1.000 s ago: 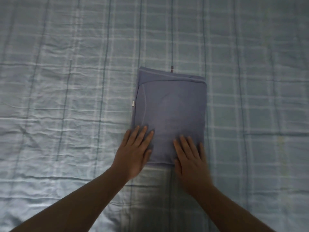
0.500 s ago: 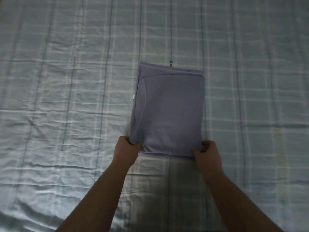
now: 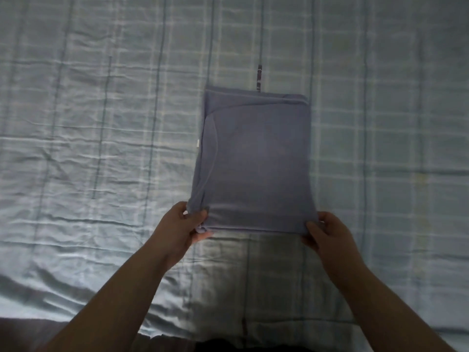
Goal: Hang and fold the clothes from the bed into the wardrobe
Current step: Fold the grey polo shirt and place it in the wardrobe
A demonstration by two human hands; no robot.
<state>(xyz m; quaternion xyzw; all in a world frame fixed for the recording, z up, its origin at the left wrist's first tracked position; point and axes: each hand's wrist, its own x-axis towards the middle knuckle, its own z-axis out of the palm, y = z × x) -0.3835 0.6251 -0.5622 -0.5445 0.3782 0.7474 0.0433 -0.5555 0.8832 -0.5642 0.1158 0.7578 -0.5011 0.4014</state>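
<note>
Folded purple garment (image 3: 256,161) on plaid bedsheet (image 3: 88,148), near edge lifted; left hand (image 3: 179,231) pinching near-left corner, right hand (image 3: 327,233) pinching near-right corner; bare sheet all round

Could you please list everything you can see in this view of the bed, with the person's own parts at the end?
folded garment: one, blue-grey, flat on the middle of the bed, near edge lifted slightly
white tag: one, small, on the garment's left edge
dark strip: one, short, just past the garment's far edge; cannot tell what it is
bed sheet: one, pale blue check, creased, covering nearly the whole view
left hand: one, grips the garment's near left corner
right hand: one, grips the garment's near right corner
</note>
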